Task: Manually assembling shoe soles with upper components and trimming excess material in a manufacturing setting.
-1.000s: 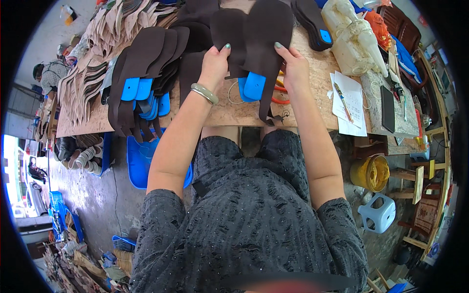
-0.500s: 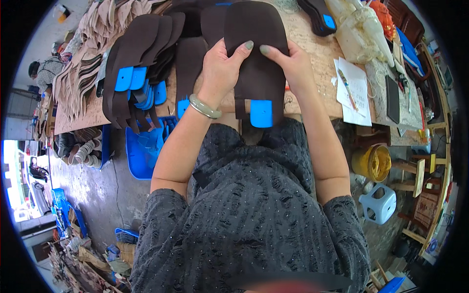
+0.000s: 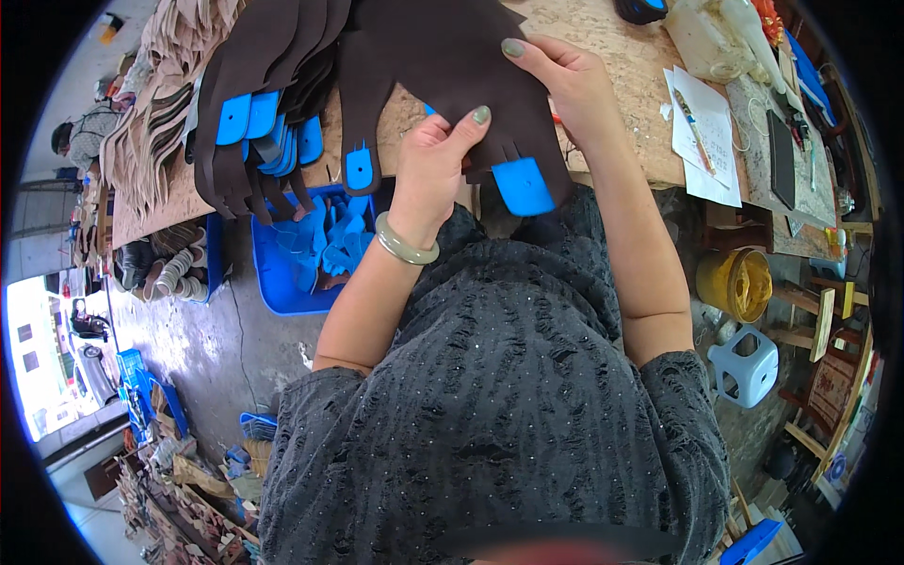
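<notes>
A dark brown insole-shaped sheet [image 3: 461, 71] with a blue heel pad [image 3: 524, 186] is held over the front edge of the workbench. My left hand [image 3: 438, 160] grips its left edge near the heel end, thumb on top. My right hand [image 3: 570, 85] pinches the right edge higher up; the fingers underneath are hidden. Just left of my left hand lies another brown insole with a blue pad [image 3: 359, 169] in its slotted end. Farther left, a fanned stack of brown insoles [image 3: 273, 56] hangs over the bench edge, blue pads showing.
Below the bench stands a blue bin [image 3: 292, 299] of blue pads. Beige cut pieces [image 3: 155, 155] are piled at far left. Papers with a pen [image 3: 702, 132] and a dark flat object [image 3: 782, 160] lie on the right. A yellow bucket [image 3: 734, 285] and pale blue stool [image 3: 744, 365] stand on the floor.
My left hand has slid down toward the heel end, while my right hand stays higher at the right edge. The insole has tilted, its blue end swinging right. The whole view has shifted slightly.
</notes>
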`<state>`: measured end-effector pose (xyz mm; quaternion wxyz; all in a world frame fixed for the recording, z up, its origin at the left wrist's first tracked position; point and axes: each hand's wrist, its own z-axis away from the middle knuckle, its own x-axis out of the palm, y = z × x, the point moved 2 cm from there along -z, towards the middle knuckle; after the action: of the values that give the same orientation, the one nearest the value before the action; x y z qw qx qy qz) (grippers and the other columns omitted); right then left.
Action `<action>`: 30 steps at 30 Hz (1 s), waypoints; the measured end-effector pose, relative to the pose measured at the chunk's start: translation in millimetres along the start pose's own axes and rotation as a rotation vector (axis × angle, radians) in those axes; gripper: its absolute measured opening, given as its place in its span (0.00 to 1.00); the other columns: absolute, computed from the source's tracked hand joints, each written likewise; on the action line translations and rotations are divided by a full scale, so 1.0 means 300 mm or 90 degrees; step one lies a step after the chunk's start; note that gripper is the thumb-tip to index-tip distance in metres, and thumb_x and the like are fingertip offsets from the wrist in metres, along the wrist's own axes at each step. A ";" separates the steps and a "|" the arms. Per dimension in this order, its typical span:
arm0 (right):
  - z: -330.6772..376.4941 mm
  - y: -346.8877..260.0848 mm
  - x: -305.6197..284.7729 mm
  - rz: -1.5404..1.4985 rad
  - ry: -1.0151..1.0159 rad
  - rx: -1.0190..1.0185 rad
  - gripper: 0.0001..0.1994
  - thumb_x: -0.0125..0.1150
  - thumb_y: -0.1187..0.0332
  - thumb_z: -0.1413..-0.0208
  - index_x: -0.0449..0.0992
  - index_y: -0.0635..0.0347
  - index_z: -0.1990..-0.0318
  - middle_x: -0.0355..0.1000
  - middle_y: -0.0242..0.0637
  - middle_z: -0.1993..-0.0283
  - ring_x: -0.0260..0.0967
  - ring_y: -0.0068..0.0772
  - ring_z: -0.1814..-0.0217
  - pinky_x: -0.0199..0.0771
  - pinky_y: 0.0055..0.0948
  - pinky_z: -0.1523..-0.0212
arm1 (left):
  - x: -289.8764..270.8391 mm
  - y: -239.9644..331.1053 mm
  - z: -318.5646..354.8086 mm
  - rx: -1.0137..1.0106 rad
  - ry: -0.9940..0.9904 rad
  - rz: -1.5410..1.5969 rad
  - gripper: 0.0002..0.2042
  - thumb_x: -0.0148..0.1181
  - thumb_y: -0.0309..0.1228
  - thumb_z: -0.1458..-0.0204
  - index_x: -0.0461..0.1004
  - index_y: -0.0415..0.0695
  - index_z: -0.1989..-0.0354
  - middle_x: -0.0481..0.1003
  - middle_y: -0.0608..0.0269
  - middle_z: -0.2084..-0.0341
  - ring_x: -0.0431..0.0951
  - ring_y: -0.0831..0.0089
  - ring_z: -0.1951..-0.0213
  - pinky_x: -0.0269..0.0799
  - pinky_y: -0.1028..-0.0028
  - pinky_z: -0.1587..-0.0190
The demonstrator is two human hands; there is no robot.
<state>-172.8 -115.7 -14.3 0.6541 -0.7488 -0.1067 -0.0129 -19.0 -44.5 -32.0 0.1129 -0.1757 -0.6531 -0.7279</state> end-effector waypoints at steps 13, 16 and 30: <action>0.200 0.045 -0.023 -0.009 -0.013 0.052 0.10 0.65 0.66 0.48 0.79 0.64 0.63 0.75 0.27 0.70 0.69 0.14 0.69 0.71 0.19 0.66 | 0.034 -0.003 0.033 0.009 0.029 -0.039 0.13 0.58 0.34 0.44 0.72 0.37 0.56 0.76 0.63 0.64 0.75 0.81 0.64 0.73 0.80 0.62; 0.187 0.050 -0.025 0.024 -0.031 0.064 0.14 0.65 0.67 0.49 0.77 0.64 0.58 0.76 0.30 0.67 0.70 0.16 0.67 0.72 0.20 0.65 | 0.022 -0.028 0.018 0.090 0.032 -0.093 0.13 0.58 0.32 0.44 0.71 0.36 0.55 0.76 0.63 0.63 0.75 0.81 0.63 0.73 0.80 0.61; 0.181 0.084 -0.037 -0.022 -0.122 0.057 0.12 0.63 0.69 0.48 0.78 0.65 0.57 0.76 0.32 0.64 0.71 0.18 0.64 0.72 0.20 0.62 | -0.018 -0.006 0.048 0.014 -0.031 -0.084 0.13 0.58 0.32 0.44 0.71 0.39 0.54 0.75 0.65 0.64 0.74 0.79 0.67 0.70 0.78 0.64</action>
<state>-185.8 -67.0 -48.5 0.6735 -0.7145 -0.1818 0.0524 -13.3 -30.3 -34.4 0.0508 -0.1484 -0.6737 -0.7222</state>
